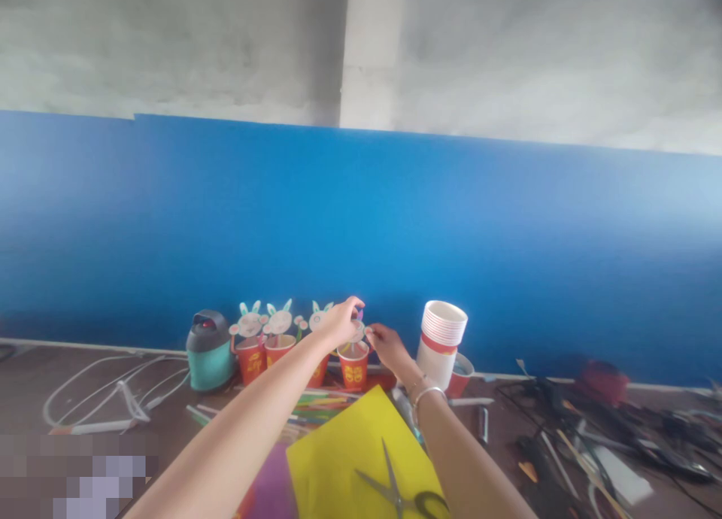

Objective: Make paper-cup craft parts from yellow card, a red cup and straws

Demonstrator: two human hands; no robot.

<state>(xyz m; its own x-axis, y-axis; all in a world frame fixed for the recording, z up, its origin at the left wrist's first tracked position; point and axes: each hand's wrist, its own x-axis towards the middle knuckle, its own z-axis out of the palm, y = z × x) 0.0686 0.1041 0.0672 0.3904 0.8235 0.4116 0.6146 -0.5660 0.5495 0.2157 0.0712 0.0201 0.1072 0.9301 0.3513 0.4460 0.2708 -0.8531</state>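
Red tapered cup (pixel 353 372) sits under flat cutout (pixel 356 330) btwn L hand (pixel 342 322), R hand (pixel 391 347).

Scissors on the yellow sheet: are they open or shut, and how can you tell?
Open: the scissors lie with their two blades spread in a V, tips well apart, across the yellow sheet.

A blue panel (pixel 361 218) runs across the middle of the frame, with a grey wall (pixel 169 45) above it and a paler pillar (pixel 372 53) at top centre. Lower left, I see a teal container (pixel 210 367) with a white cable (pixel 153 403) looped beside it; lower right, a blurred red object (pixel 605 382) and a flat white piece (pixel 620 474) lie among dark clutter (pixel 546 481).
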